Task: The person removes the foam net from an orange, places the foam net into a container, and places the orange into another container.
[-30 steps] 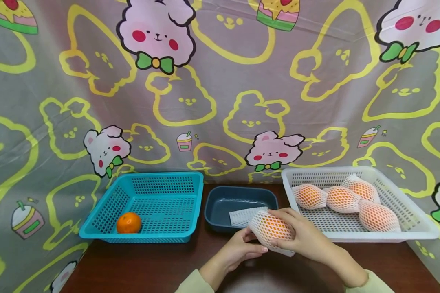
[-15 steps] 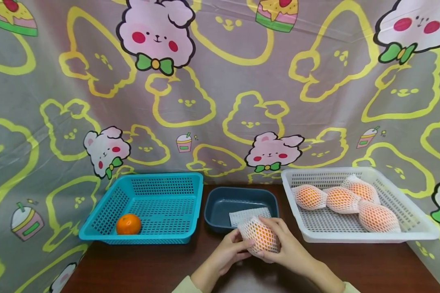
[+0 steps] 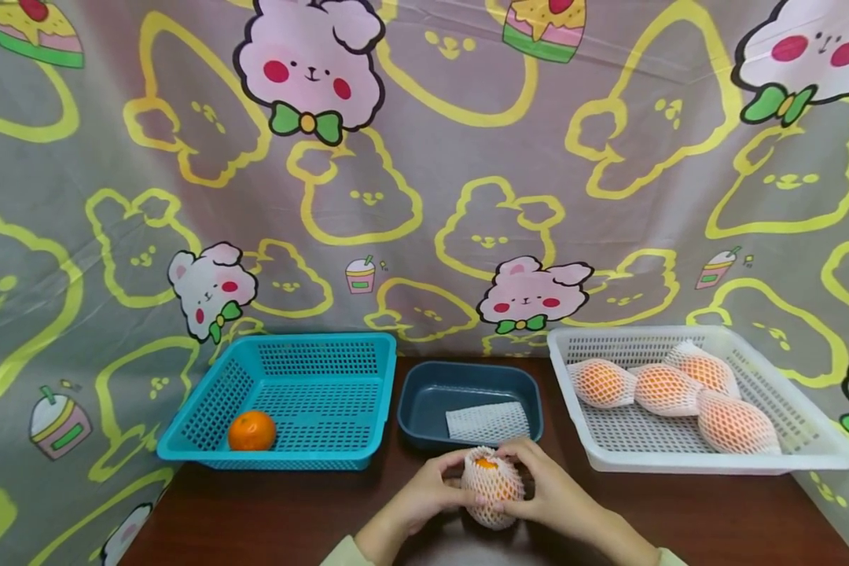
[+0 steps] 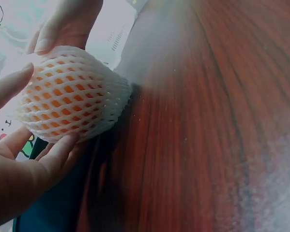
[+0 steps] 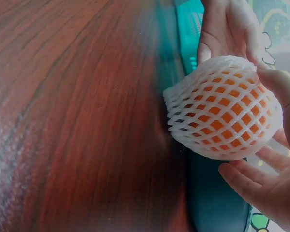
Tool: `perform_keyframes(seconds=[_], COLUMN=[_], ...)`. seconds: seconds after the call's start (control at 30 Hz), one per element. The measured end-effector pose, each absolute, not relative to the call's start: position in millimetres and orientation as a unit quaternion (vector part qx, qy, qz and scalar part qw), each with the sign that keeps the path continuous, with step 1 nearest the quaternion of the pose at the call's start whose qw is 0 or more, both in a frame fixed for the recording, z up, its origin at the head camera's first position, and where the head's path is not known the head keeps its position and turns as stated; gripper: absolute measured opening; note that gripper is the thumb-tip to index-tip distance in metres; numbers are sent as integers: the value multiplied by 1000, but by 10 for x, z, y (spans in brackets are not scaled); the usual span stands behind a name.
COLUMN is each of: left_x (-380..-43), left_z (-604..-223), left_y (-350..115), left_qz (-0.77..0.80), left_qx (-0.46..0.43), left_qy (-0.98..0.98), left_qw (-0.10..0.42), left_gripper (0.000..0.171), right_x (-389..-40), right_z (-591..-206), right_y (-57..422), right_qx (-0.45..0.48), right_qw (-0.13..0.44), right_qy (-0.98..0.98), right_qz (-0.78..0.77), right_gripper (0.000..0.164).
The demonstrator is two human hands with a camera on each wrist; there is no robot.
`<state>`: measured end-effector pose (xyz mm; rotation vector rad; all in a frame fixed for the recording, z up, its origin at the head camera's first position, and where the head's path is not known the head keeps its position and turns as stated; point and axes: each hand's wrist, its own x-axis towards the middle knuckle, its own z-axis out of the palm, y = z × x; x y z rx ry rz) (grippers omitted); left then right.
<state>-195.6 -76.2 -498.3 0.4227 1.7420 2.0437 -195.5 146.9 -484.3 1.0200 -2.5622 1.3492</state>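
An orange in a white foam net sleeve (image 3: 495,499) is held between both hands, just in front of the dark tray. The left hand (image 3: 424,497) grips its left side with thumb and fingers, and the right hand (image 3: 552,491) grips its right side. At the top the sleeve gapes, and bare orange peel shows through the opening. In the left wrist view the net narrows to a gathered end away from the left fingers (image 4: 62,150). The right wrist view shows the right thumb (image 5: 280,87) against the netted orange.
A dark blue tray (image 3: 424,436) holds a flattened white foam net (image 3: 488,423). To the left, a turquoise basket (image 3: 269,456) contains one bare orange (image 3: 252,431). On the right, a white basket (image 3: 714,462) holds several netted oranges (image 3: 668,389). A patterned cloth (image 3: 424,196) hangs behind.
Both hands have brought the netted orange left and nearer the body. It has turned from slanting to upright, its sleeve opening now facing up. More of the foam net in the tray shows.
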Motion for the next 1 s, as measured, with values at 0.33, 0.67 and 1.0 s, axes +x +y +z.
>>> perform_keyframes(seconds=[0.33, 0.67, 1.0], left_x=[-1941, -1861, -1828], left_z=[-4952, -4846, -4722], left_y=[-738, -712, -694], left_qz=[666, 652, 608], left_qx=[204, 202, 237], left_qy=[699, 721, 756], left_qw=[162, 119, 54], left_gripper=[50, 41, 37], right_x=[-1955, -1972, -1978], right_z=[-4858, -4869, -4865], right_y=[1517, 1567, 1563], right_qx=[328, 354, 332], right_qw=[21, 13, -9], right_qy=[-856, -847, -834], right_qz=[399, 397, 440], right_gripper=[70, 65, 61])
